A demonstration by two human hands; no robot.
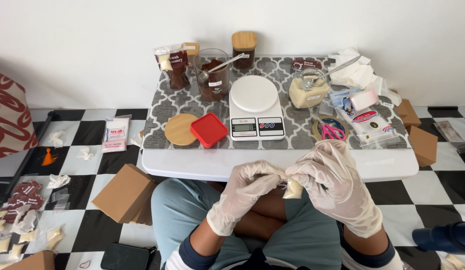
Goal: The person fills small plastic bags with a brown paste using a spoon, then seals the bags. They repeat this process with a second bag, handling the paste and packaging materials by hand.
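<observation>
- I see two gloved hands above the lap. The left hand [245,192] and the right hand [335,185] both pinch one small bag of pale powder [293,189] between closed fingertips, just below the table edge.
- On the little white table [192,167] sits one white scale [255,106].
- I count one red square lid [208,130] and one round wooden lid [180,129], side by side.
- There are two open glass jars, each with a spoon: one brown powder jar [213,75] and one pale powder jar [307,89].
- One pair of pink scissors [332,131] lies on a tape roll.
- A grey patterned mat [292,125] covers the table top.
- The floor [92,170] has black and white squares, with one brown box [123,192] by the knee and many small bags at the left.
</observation>
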